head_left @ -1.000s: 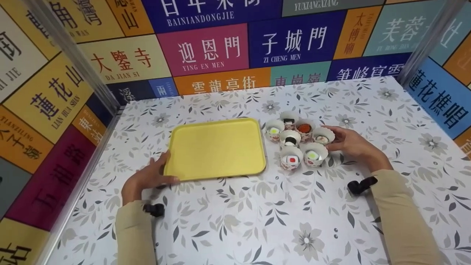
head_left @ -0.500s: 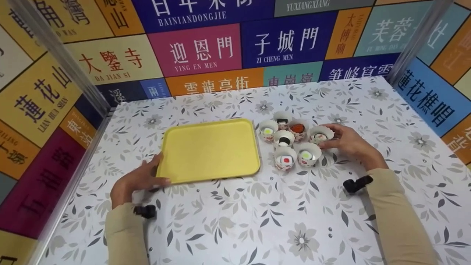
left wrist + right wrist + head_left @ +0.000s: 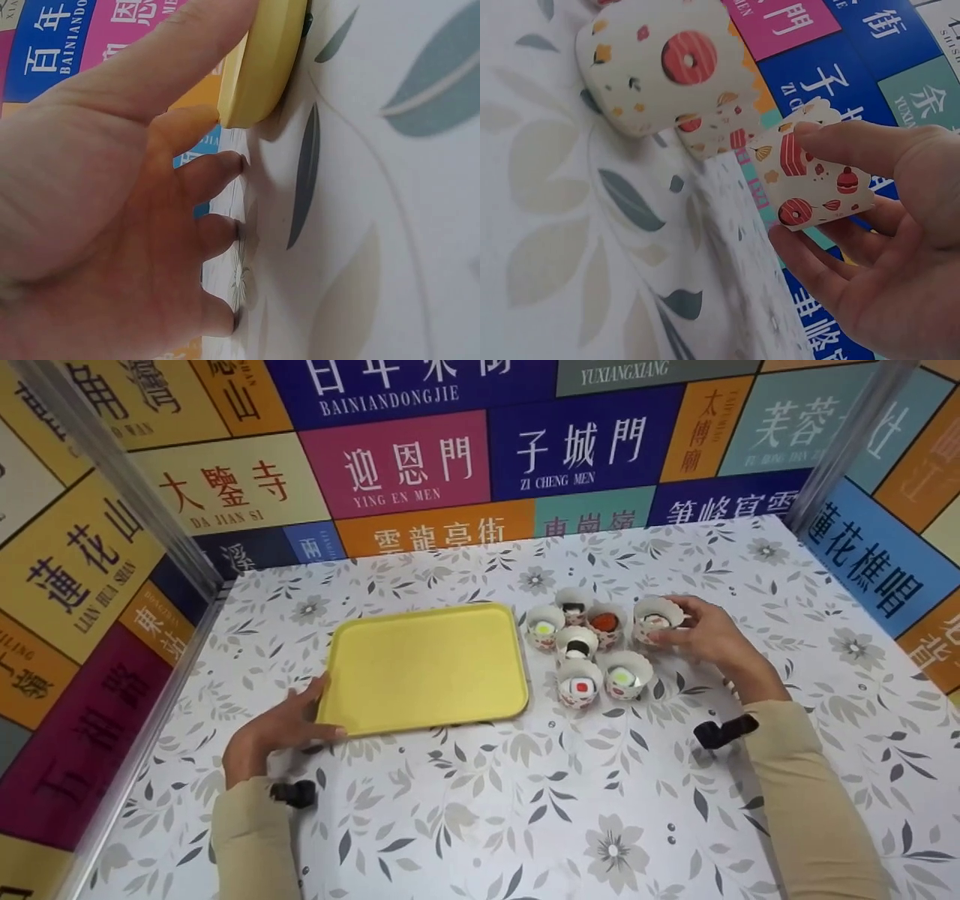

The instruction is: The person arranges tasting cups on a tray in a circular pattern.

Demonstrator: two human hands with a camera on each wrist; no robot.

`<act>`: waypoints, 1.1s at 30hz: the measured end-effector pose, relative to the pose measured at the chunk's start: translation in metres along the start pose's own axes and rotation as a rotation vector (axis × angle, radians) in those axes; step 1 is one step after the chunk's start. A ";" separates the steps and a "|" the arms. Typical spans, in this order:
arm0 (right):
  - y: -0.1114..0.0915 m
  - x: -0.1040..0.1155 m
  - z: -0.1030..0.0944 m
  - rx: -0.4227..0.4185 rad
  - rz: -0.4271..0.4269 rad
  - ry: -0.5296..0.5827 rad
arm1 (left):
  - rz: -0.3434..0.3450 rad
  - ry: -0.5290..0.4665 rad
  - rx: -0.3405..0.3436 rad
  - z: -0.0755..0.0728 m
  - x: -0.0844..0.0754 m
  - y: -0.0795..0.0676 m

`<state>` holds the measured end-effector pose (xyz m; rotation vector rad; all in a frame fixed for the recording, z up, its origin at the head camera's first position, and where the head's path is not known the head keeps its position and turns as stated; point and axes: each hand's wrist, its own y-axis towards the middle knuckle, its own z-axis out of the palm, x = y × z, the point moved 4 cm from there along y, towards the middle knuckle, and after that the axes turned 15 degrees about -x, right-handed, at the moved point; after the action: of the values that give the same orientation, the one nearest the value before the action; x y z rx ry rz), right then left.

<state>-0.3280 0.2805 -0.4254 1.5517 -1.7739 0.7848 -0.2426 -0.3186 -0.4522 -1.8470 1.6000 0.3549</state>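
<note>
A yellow rectangular tray (image 3: 424,671) lies on the table. My left hand (image 3: 281,727) holds its near left corner between thumb and index finger; the left wrist view shows the tray's corner (image 3: 262,71) there, with the other fingertips down on the tablecloth. My right hand (image 3: 712,637) pinches a patterned paper baking cup (image 3: 657,622) with a sushi-like piece inside. In the right wrist view this cup (image 3: 810,176) appears raised off the table, thumb on one side and fingers on the other. More such cups (image 3: 576,649) stand bunched between tray and right hand.
The nearest cups are one with a red-centred piece (image 3: 579,688) and one with a green-centred piece (image 3: 627,679). A white leaf-patterned tablecloth (image 3: 450,825) covers the table. Colourful sign-printed panels (image 3: 412,465) stand along the back and sides.
My right hand has taken the cup away from the bunch, to the right and slightly back. The left hand stays at the tray's corner. The head view has shifted a little.
</note>
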 end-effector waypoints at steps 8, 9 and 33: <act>-0.006 0.019 0.001 -0.028 -0.017 0.052 | 0.013 -0.001 -0.004 -0.003 0.004 -0.004; -0.007 0.021 0.001 -0.030 -0.016 0.054 | 0.005 0.000 -0.005 -0.003 0.004 -0.004; -0.046 0.078 0.028 -0.002 -0.080 0.068 | -0.013 0.019 0.005 0.002 0.004 0.000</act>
<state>-0.2915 0.2056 -0.3799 1.5658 -1.6533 0.7877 -0.2414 -0.3202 -0.4557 -1.8615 1.5991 0.3279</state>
